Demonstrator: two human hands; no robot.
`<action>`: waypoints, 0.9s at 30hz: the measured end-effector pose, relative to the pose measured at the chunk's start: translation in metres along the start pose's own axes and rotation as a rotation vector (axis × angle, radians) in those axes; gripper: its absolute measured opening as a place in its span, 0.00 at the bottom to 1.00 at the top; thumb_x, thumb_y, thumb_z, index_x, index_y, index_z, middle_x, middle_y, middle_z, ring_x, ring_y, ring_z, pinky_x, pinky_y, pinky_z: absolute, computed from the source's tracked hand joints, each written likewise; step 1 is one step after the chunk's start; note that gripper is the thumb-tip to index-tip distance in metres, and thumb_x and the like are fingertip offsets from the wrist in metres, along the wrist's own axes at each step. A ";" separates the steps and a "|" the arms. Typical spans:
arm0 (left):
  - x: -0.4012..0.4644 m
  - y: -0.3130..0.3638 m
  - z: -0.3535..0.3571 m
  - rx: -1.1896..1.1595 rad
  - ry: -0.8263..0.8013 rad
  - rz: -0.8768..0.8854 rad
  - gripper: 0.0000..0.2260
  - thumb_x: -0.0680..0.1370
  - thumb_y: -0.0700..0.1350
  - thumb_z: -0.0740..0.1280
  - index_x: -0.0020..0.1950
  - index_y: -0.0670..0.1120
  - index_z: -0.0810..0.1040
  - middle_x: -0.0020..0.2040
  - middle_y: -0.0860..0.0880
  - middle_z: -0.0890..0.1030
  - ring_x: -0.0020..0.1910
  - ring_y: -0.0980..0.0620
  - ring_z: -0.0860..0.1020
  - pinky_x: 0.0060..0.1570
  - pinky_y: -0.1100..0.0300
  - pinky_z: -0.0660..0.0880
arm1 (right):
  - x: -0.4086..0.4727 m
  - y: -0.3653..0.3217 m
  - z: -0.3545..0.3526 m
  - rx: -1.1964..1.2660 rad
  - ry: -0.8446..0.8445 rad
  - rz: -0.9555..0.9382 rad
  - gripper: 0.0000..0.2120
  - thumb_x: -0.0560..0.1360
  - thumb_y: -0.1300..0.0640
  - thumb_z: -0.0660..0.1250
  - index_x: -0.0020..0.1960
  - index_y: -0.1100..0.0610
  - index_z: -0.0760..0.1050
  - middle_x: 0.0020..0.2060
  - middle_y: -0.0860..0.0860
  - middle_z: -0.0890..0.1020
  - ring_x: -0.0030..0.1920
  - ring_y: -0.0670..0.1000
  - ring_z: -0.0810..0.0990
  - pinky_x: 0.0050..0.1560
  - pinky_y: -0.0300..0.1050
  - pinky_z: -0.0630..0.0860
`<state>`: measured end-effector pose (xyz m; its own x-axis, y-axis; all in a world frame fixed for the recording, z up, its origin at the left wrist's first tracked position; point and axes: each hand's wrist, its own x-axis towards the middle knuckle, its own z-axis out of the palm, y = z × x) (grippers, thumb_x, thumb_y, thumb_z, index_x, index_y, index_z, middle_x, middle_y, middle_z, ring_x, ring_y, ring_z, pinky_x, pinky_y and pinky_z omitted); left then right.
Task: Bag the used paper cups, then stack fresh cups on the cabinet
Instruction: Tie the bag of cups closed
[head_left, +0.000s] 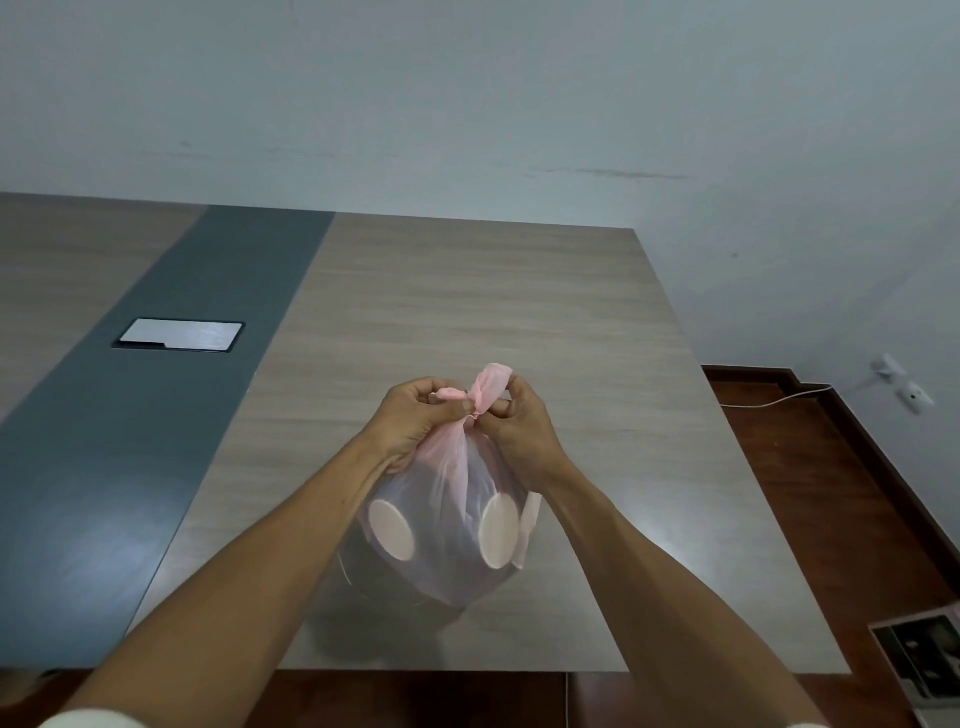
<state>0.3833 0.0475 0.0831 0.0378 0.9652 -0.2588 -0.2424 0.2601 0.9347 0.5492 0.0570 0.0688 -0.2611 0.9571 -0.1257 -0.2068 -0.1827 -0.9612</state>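
A translucent pink plastic bag (447, 551) rests on the wooden table (467, 301) in front of me. Through its wall show the round white bottoms of paper cups (390, 530); another cup bottom is at the right. The bag's top is gathered into a twisted knot (475, 402) with two pink ends sticking up. My left hand (415, 421) pinches the left end at the knot. My right hand (522, 426) pinches the right end, fingers closed on the plastic. Both hands sit just above the bag's body.
The table has a grey strip down its left part with a metal cable hatch (179, 336). A white wall stands behind. To the right, dark red floor, a wall socket with a white cable (901, 387), and a box (919, 660) at the lower right.
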 end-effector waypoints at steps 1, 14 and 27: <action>0.001 0.000 0.001 0.000 0.031 0.000 0.12 0.69 0.33 0.79 0.49 0.35 0.81 0.42 0.38 0.85 0.38 0.44 0.84 0.44 0.54 0.82 | 0.001 0.000 -0.002 -0.013 -0.007 0.018 0.22 0.74 0.72 0.72 0.65 0.64 0.70 0.51 0.66 0.85 0.50 0.62 0.86 0.56 0.58 0.83; -0.006 -0.003 0.009 0.868 -0.030 0.639 0.15 0.72 0.42 0.79 0.37 0.42 0.73 0.46 0.52 0.83 0.43 0.57 0.80 0.48 0.60 0.75 | 0.020 -0.009 -0.008 -0.420 0.240 -0.029 0.08 0.78 0.60 0.71 0.48 0.66 0.77 0.35 0.58 0.80 0.30 0.53 0.79 0.32 0.47 0.76; -0.005 0.002 -0.002 0.518 0.044 0.154 0.11 0.76 0.47 0.73 0.41 0.48 0.71 0.36 0.51 0.75 0.35 0.54 0.73 0.38 0.56 0.70 | 0.011 -0.005 -0.023 -1.140 -0.118 -0.274 0.19 0.74 0.57 0.73 0.61 0.52 0.68 0.60 0.52 0.70 0.53 0.53 0.73 0.56 0.49 0.74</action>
<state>0.3805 0.0429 0.0856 -0.0041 0.9941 -0.1087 0.2682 0.1058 0.9575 0.5691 0.0739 0.0668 -0.4369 0.8955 0.0850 0.6773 0.3897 -0.6239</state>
